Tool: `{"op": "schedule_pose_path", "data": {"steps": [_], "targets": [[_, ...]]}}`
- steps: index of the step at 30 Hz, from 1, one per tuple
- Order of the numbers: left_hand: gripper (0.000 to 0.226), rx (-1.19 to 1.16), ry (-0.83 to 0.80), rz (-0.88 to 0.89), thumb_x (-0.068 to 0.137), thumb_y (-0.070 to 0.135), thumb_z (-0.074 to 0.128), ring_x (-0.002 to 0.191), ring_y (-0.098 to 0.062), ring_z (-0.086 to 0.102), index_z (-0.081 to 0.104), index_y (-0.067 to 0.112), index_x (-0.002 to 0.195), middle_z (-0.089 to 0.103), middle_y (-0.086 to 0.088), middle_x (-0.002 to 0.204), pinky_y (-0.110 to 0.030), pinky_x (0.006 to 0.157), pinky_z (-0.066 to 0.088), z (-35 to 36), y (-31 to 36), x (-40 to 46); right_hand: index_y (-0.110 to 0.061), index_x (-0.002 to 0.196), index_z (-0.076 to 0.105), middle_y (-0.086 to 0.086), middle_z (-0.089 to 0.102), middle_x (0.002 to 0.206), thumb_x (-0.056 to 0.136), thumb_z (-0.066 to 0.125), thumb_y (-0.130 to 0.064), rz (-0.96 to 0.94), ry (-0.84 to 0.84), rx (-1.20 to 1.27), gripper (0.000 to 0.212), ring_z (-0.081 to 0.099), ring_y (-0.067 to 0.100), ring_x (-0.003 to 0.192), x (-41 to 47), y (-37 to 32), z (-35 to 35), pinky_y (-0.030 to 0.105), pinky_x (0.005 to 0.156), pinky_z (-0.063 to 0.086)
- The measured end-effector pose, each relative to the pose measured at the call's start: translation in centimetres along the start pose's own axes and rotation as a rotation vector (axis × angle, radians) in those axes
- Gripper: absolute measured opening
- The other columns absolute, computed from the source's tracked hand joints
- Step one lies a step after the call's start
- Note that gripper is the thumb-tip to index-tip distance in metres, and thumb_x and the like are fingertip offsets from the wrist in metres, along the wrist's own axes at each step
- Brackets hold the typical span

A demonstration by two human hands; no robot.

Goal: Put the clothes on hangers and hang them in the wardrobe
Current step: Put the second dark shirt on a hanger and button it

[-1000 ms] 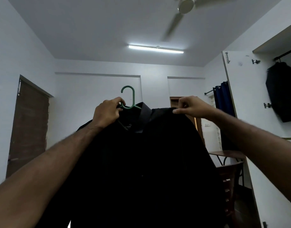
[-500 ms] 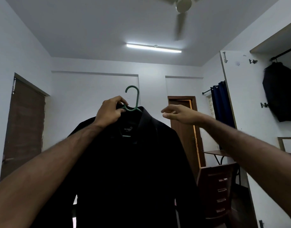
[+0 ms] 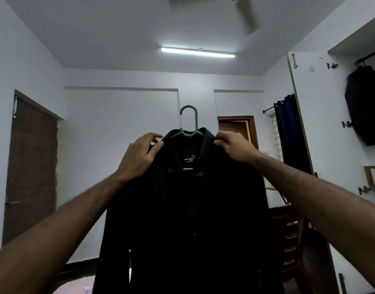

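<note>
A black shirt [image 3: 188, 209] hangs on a green hanger [image 3: 188, 124] at the centre of the frame, its hook rising above the collar. The left hand [image 3: 139, 155] pinches the left shoulder, the right hand [image 3: 235, 147] the right shoulder (both thumbs on the fabric). At the upper right, another dark garment [image 3: 365, 105] hangs in the open wardrobe [image 3: 322, 124].

Both arms reach up and forward, left hand [image 3: 139, 154] and right hand [image 3: 235, 147] raised, fingers curled.
</note>
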State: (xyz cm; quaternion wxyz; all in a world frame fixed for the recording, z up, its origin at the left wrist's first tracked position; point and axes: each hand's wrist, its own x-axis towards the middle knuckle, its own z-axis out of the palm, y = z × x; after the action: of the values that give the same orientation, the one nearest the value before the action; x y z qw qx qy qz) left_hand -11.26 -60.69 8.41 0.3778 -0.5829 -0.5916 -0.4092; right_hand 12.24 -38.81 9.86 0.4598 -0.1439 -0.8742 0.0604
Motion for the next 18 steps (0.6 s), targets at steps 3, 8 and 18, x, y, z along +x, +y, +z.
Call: {"op": "schedule_pose_path", "data": {"steps": [3, 8, 18], "targets": [[0.020, 0.065, -0.075, -0.042, 0.104, 0.032, 0.047, 0.105, -0.012, 0.061, 0.058, 0.025, 0.120, 0.066, 0.007, 0.113, -0.035, 0.093, 0.046, 4.3, -3.1, -1.9, -0.038, 0.089, 0.059, -0.011, 0.064, 0.095, 0.102, 0.054, -0.041, 0.044, 0.050, 0.007, 0.014, 0.062, 0.015, 0.096, -1.2, 3.8, 0.0, 0.052, 0.089, 0.053], [0.029, -0.212, -0.107, -0.163, 0.105, 0.019, 0.047, 0.066, -0.001, 0.050, 0.060, 0.015, 0.079, 0.058, 0.005, 0.072, -0.024, 0.067, 0.039, 15.3, -4.8, -2.4, -0.032, 0.100, 0.064, -0.008, 0.066, 0.099, 0.101, 0.056, -0.040, 0.098, 0.103, -0.061, 0.011, 0.063, 0.020, 0.100, -3.0, 12.4, 2.4, 0.050, 0.089, 0.053], [0.052, -0.474, -0.457, -0.104, 0.105, 0.047, 0.036, 0.078, -0.009, 0.058, 0.064, 0.009, 0.083, 0.067, 0.003, 0.081, -0.037, 0.077, 0.046, 37.3, -4.6, 8.7, -0.030, 0.098, 0.065, 0.000, 0.068, 0.097, 0.101, 0.061, -0.029, 0.141, 0.069, -0.036, 0.005, 0.065, 0.021, 0.096, 1.4, 35.5, 1.1, 0.050, 0.092, 0.052]]}}
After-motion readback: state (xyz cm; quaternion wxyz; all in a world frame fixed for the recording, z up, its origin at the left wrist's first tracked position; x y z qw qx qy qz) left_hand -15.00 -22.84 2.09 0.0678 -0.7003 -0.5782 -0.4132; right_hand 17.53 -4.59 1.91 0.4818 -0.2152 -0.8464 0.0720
